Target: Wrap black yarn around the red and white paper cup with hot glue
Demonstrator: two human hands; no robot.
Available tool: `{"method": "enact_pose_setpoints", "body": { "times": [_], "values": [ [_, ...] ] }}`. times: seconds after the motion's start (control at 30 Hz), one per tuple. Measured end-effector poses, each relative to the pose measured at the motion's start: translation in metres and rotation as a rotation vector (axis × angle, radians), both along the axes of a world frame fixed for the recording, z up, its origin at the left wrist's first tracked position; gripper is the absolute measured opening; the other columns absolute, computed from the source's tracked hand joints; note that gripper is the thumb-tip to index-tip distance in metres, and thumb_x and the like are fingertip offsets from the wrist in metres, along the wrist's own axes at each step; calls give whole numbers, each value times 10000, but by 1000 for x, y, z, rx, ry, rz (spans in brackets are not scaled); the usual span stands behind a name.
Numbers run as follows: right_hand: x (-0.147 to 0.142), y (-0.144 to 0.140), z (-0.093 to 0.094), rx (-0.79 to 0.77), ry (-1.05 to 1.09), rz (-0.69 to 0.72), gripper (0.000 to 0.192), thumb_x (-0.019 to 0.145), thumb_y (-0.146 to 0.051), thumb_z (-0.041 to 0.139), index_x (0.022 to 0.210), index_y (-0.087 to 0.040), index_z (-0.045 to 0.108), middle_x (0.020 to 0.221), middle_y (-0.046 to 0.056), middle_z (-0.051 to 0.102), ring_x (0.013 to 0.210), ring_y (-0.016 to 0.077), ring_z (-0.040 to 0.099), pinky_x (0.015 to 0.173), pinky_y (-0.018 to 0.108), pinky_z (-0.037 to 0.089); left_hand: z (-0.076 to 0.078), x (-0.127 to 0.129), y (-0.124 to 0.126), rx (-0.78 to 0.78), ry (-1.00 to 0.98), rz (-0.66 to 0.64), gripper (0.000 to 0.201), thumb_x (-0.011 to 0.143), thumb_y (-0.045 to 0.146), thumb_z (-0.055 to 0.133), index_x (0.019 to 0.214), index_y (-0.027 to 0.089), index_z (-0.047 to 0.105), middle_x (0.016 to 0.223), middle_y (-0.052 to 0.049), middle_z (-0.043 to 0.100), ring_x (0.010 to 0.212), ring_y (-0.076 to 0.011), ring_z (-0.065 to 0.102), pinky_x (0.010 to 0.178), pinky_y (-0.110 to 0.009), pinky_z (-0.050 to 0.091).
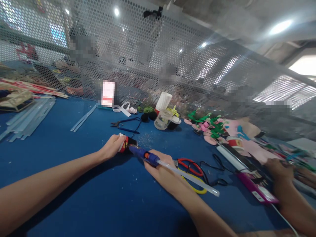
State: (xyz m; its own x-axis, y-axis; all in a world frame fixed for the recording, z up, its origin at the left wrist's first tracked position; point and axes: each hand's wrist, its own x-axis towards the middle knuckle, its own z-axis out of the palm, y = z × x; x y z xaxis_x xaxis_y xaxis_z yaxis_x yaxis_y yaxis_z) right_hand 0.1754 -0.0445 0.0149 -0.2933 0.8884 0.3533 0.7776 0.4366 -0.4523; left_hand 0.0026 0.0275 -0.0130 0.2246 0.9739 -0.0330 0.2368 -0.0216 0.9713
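Note:
My left hand (112,147) is closed around a small paper cup (125,144) with red, white and black on it, tipped on its side. In my right hand (160,166) is a blue glue gun (140,152), its nozzle end right at the cup; I cannot tell whether it touches. A long translucent glue stick (190,177) sticks out of the gun's back, over my right wrist. Beside that wrist lie scissors (190,166) with red and yellow handles, partly hidden. Blue-handled pliers (125,121) lie open beyond the cup.
Glue sticks (29,117) lie in a pile at left. Stacked white cups (163,101) and a clear plastic cup (163,120) stand at the back. Green-and-pink craft pieces (207,126) and a purple power strip (256,187) are at right, near another person's hand (278,168). Perforated mesh (138,65) rises behind.

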Motion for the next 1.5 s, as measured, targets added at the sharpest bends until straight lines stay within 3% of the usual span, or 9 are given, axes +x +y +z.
{"method": "enact_pose_setpoints", "body": {
  "times": [0.47, 0.77, 1.1, 1.37, 1.5],
  "values": [
    [4, 11, -8, 96, 0, -36, 105, 708, -177, 441, 608, -178, 474, 546, -16, 499, 497, 102, 454, 501, 210, 323, 0, -3, -5, 147, 177, -65, 340, 729, 391, 299, 473, 170, 328, 459, 52, 244, 442, -73, 230, 406, -209, 185],
    [7, 11, -5, 110, -35, -44, 132, 690, -200, 432, 566, -177, 471, 493, -9, 476, 456, 110, 435, 473, 224, 320, -2, -7, -4, 254, 262, -131, 359, 765, 369, 268, 462, 176, 282, 460, 48, 251, 449, -73, 233, 414, -209, 197],
    [9, 16, 2, 108, -32, -35, 164, 689, -212, 406, 641, -159, 554, 526, 22, 525, 495, 133, 475, 507, 241, 360, -1, -9, -6, 442, 308, -251, 400, 794, 356, 238, 445, 170, 303, 433, 48, 301, 430, -68, 262, 439, -209, 227],
    [10, 13, 0, 51, -8, -82, 147, 680, -232, 436, 558, -179, 499, 484, -4, 496, 426, 106, 417, 460, 229, 339, -1, -9, -7, 486, 296, -240, 399, 793, 343, 247, 437, 174, 309, 429, 44, 312, 438, -75, 264, 450, -214, 233],
    [10, 13, 1, 95, -31, -77, 145, 673, -222, 434, 555, -181, 507, 489, 2, 504, 436, 114, 432, 468, 235, 337, -2, -10, -7, 520, 316, -243, 396, 796, 326, 242, 437, 175, 314, 427, 42, 324, 431, -76, 272, 461, -216, 239]
  ]
}}
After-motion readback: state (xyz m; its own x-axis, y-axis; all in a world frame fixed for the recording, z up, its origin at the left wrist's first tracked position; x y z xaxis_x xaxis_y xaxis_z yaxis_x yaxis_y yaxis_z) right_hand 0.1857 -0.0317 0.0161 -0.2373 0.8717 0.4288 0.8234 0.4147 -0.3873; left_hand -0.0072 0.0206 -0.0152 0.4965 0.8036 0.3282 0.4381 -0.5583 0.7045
